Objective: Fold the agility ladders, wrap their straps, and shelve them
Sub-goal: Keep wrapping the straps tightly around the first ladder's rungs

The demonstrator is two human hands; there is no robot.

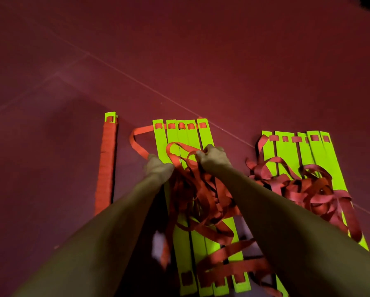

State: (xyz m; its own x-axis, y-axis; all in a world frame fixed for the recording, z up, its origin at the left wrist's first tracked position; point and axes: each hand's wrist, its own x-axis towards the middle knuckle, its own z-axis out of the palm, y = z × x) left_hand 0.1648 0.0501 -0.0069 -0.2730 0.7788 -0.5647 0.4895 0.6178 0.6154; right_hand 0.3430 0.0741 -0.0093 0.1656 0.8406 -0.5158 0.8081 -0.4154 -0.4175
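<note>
The middle ladder (180, 249) is laid on the floor (201, 61), its rungs side by side with the long axis running away from the person. Its loose strap (201, 200) is heaped across them under both hands. A loop is gripped by the left hand (158, 168) at the rungs' left edge and pinched by the right hand (214, 156) over the middle; the slack trailing leftward lies closest to the left hand.

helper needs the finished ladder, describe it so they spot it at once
On the dark red floor lie three neon-yellow ladders. The finished ladder is leftmost, left of the left hand. Its neighbours lie fanned under loose straps; it is one narrow bundle wound in red strap.
</note>
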